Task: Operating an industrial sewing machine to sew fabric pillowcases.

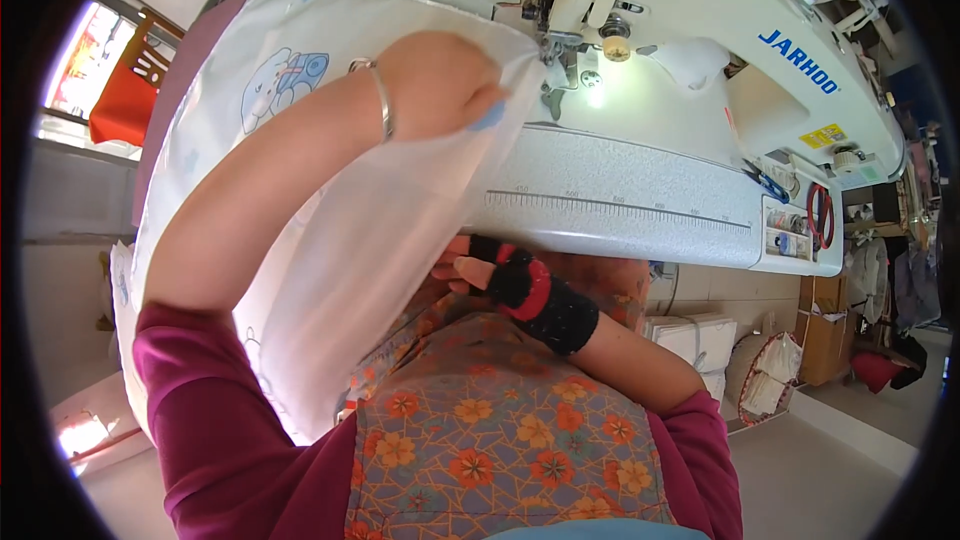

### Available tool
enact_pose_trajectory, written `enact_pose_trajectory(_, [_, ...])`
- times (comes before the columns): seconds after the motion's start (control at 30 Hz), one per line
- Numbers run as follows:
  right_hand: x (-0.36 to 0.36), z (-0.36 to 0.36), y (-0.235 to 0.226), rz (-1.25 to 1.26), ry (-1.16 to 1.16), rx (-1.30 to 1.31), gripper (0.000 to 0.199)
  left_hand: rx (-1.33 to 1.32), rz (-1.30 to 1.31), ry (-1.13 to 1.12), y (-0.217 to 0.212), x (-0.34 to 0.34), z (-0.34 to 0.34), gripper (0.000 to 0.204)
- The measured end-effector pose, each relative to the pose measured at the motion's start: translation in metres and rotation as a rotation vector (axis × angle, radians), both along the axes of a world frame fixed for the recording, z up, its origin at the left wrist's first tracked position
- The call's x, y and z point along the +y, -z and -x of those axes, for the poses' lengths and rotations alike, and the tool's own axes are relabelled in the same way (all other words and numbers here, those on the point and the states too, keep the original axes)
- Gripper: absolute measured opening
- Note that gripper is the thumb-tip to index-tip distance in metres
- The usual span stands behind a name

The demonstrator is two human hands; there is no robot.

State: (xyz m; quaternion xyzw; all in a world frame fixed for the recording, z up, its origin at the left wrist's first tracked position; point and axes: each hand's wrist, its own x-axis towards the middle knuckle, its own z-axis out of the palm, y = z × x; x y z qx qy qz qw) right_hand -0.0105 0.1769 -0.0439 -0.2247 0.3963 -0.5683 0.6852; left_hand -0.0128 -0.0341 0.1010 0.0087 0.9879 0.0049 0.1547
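Note:
A large piece of white fabric (330, 240) with pale blue cartoon prints lies over the bed of a white sewing machine (640, 190) and hangs down toward my lap. My left hand (440, 80), a metal bangle on its wrist, presses the fabric flat close to the presser foot and needle (553, 58). My right hand (500, 270), in a black and red fingerless glove, is below the table edge, its fingers pinching the lower edge of the fabric from underneath.
A printed ruler scale (620, 208) runs along the machine bed's front. Scissors (765, 180) and a red loop (820, 215) sit in a tray at the right end. Cardboard boxes (820, 330) and white stacks (695, 335) stand on the floor to the right.

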Motion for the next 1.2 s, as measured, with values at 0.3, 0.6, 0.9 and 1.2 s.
enact_pose_trajectory(0.3, [-0.039, -0.037, -0.047, -0.375, -0.124, -0.056, 0.032, 0.463, -0.001, -0.061, 0.092, -0.038, 0.023, 0.052])
enact_pose_trajectory(0.6, [-0.032, -0.053, -0.014, -0.079, 0.047, 0.12, 0.039, 0.452, 0.022, -0.143, 0.09, -0.024, 0.01, 0.056])
enact_pose_trajectory(0.9, [0.01, -0.034, -0.034, -0.185, -0.032, 0.036, 0.043, 0.521, -0.109, -0.015, 0.093, -0.006, 0.005, 0.049])
enact_pose_trajectory(1.2, [0.059, -0.006, -0.036, -0.1, 0.136, 0.317, 0.044, 0.552, 0.048, -0.305, 0.101, 0.039, 0.012, 0.047])
